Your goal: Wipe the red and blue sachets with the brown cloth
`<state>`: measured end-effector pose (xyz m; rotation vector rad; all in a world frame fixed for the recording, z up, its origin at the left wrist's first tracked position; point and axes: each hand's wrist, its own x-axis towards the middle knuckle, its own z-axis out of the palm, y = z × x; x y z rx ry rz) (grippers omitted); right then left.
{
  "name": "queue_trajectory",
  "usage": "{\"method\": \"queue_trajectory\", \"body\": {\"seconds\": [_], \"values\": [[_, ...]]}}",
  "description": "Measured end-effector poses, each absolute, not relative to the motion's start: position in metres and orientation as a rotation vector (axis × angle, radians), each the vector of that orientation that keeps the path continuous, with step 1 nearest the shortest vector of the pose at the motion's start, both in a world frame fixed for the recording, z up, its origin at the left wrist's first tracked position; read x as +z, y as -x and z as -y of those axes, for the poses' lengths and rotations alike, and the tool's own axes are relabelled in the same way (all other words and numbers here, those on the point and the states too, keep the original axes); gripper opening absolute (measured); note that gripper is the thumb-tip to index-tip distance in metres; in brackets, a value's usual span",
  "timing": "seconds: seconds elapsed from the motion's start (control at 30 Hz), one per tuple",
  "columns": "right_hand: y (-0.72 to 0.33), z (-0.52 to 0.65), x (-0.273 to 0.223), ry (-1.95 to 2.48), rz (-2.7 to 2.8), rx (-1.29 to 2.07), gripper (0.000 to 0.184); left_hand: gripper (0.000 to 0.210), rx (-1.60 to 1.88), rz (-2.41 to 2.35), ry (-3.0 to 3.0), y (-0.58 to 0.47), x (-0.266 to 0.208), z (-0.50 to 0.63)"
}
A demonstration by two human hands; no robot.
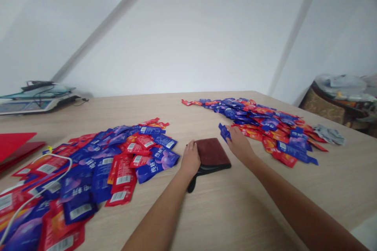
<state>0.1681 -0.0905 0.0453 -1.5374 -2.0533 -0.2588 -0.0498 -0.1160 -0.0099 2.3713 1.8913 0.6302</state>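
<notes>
My left hand (190,159) is closed at the left edge of a flat, square brown pouch (211,151), its fingertips by the upper left corner. The pouch has a black lower layer, and a short black strap (192,185) sticks out near my wrist. To the right of it, my right hand (238,141) pinches a small blue sachet (224,132) whose torn-looking end points up and left. A heap of red and blue sachets (123,153) spreads to the left of my left hand. Beyond my right hand lies another heap of red and blue sachets (265,121).
A flat device with papers and cables on top (38,98) stands at the back left. Red folders (17,147) lie at the left edge. A white cord (70,162) crosses the left heap. Grey cloth (329,135) lies right; a chair with plastic bags (343,86) stands beyond.
</notes>
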Motion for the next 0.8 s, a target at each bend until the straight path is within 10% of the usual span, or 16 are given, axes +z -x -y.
{"method": "queue_trajectory", "body": {"seconds": [0.3, 0.63, 0.8], "values": [[-0.103, 0.099, 0.025, 1.287, 2.35, -0.115, 0.046, 0.052, 0.638, -1.887, -2.384, 0.051, -0.012, 0.116], [-0.132, 0.14, 0.012, 1.11, 2.697, 0.106, 0.084, 0.052, 0.571, -1.908, -2.392, 0.049, -0.007, 0.115], [-0.146, 0.179, 0.019, 1.132, 2.726, 0.141, 0.064, 0.051, 0.556, -1.898, -2.409, 0.049, -0.002, 0.117]]}}
